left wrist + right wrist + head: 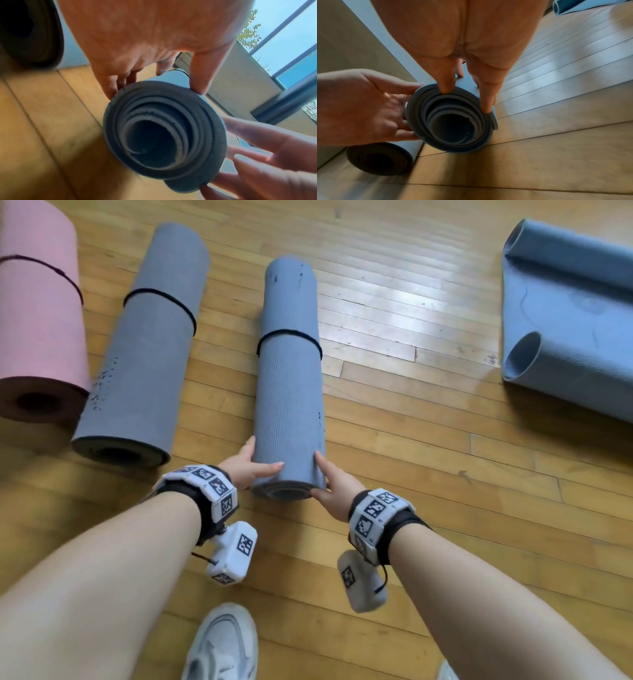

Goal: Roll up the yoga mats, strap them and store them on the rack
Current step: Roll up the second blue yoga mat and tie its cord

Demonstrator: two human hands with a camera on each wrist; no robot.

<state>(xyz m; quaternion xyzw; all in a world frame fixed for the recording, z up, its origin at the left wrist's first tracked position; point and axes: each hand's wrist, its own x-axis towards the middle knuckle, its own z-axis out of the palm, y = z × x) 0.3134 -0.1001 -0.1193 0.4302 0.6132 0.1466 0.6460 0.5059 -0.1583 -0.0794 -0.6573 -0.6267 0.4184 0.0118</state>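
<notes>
A rolled blue-grey yoga mat [289,392] lies on the wooden floor, pointing away from me, with a black strap [287,333] round its middle. My left hand [262,458] grips its near end from the left, thumb on top and fingers down the side. My right hand [325,477] holds the same end from the right, one finger along the top and the thumb at the rim. The wrist views show the roll's spiral end [214,135] [414,115] between my left hand [157,86] and my right hand [465,100].
To the left lie a strapped grey mat roll [147,344] and a strapped pink roll [37,320]. At the right a blue mat [575,320] lies loose, curled at both ends. My white shoe [222,642] stands just behind the hands. Bare floorboards lie between the mats.
</notes>
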